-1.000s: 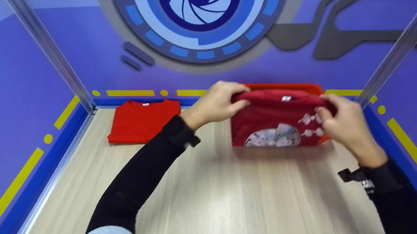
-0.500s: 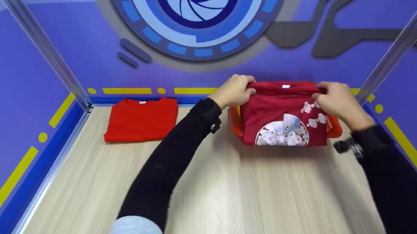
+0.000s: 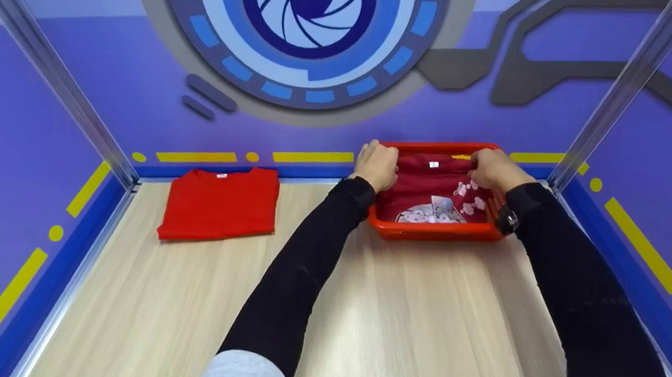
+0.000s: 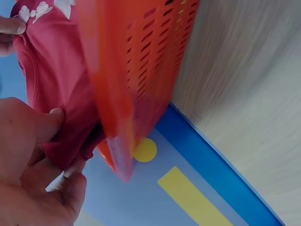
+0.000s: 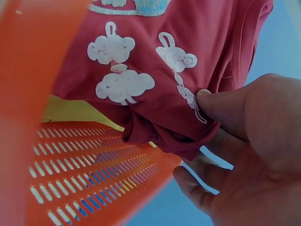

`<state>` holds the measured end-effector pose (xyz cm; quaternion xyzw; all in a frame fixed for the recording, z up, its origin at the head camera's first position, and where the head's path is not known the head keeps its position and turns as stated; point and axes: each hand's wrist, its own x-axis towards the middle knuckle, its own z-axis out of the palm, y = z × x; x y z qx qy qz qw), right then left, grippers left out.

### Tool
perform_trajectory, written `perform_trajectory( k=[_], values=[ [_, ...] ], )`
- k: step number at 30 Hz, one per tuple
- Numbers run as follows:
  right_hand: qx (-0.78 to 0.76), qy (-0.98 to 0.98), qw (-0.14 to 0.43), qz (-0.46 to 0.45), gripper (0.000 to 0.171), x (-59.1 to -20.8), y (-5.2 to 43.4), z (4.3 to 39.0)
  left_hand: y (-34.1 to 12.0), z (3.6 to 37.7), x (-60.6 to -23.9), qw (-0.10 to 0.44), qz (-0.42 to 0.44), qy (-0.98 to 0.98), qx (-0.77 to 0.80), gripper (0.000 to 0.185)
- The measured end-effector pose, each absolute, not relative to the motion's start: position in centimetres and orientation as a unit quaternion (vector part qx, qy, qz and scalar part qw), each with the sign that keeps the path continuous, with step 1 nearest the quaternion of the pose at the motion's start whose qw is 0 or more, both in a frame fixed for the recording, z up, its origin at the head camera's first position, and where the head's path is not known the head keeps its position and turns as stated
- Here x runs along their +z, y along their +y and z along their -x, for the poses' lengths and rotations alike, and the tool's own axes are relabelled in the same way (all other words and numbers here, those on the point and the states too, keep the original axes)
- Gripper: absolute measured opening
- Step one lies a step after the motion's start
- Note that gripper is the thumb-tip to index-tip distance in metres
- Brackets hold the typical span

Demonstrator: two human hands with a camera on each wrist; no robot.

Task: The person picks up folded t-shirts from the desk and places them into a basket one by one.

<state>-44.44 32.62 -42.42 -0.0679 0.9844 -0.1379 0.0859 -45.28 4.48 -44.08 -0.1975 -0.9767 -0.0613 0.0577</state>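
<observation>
A dark red T-shirt (image 3: 425, 186) with a white flower print lies folded inside the orange-red plastic basket (image 3: 439, 231). My left hand (image 3: 376, 166) pinches its left upper corner; in the left wrist view the thumb presses on the cloth (image 4: 61, 80) with the fingers behind it. At the right upper corner my right hand (image 3: 494, 169) holds the fabric between thumb and fingers, as the right wrist view shows on the printed cloth (image 5: 141, 80). Both hands are over the basket's side rims. Yellow shows behind the shirt in the basket.
A bright red folded T-shirt (image 3: 219, 205) lies flat on the wooden table (image 3: 397, 323) to the left. Purple-blue walls (image 3: 317, 119) with yellow stripes enclose the table at the back and both sides; the basket stands close to the back wall.
Both hands have brought the dark red shirt from in front of and above the basket down into it. The basket's front rim, covered before, now shows. The bright red shirt stays put.
</observation>
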Motion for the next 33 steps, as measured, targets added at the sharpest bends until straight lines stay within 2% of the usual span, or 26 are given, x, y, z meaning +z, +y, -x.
perform_trajectory(
  k=[3, 6, 10, 13, 17, 20, 22, 26, 29, 33],
  values=[
    [-0.127, 0.986, 0.086, 0.064, 0.044, -42.8, 32.3, 44.9, 4.5, 45.5, -44.8, 0.058, 0.192, -0.979, -0.045, 0.015],
    [-0.118, 0.99, 0.062, 0.054, 0.043, -43.4, 32.1, 45.2, 4.6, 45.7, -45.3, 0.079, 0.183, -0.979, -0.038, 0.018],
    [-0.124, 0.991, 0.034, 0.046, 0.046, -44.5, 31.8, 45.2, 4.7, 45.7, -45.9, 0.11, 0.162, -0.98, -0.03, 0.035],
    [-0.126, 0.99, 0.034, 0.053, 0.046, -45.0, 31.5, 44.8, 4.9, 45.3, -46.1, 0.115, 0.174, -0.978, -0.013, 0.037],
    [-0.107, 0.99, 0.038, 0.079, 0.036, -45.4, 30.7, 44.0, 5.4, 44.3, -46.3, 0.084, 0.235, -0.968, -0.001, 0.019],
    [-0.099, 0.989, 0.06, 0.096, 0.031, -45.9, 30.1, 43.6, 5.9, 43.5, -46.8, 0.034, 0.256, -0.966, 0.003, 0.023],
    [-0.098, 0.986, 0.089, 0.103, 0.036, -46.2, 30.0, 43.5, 6.1, 43.0, -47.2, -0.007, 0.248, -0.969, 0.013, 0.027],
    [-0.082, 0.978, 0.161, 0.103, 0.059, -46.8, 30.2, 43.6, 6.2, 42.0, -47.8, -0.056, 0.233, -0.97, 0.045, 0.03],
    [-0.056, 0.977, 0.176, 0.11, 0.065, -46.6, 30.3, 43.2, 6.1, 41.4, -47.7, -0.051, 0.241, -0.968, 0.039, 0.029],
    [-0.055, 0.982, 0.129, 0.124, 0.045, -45.5, 29.8, 41.9, 5.7, 40.5, -47.2, -0.016, 0.268, -0.963, -0.01, 0.033]
  ],
)
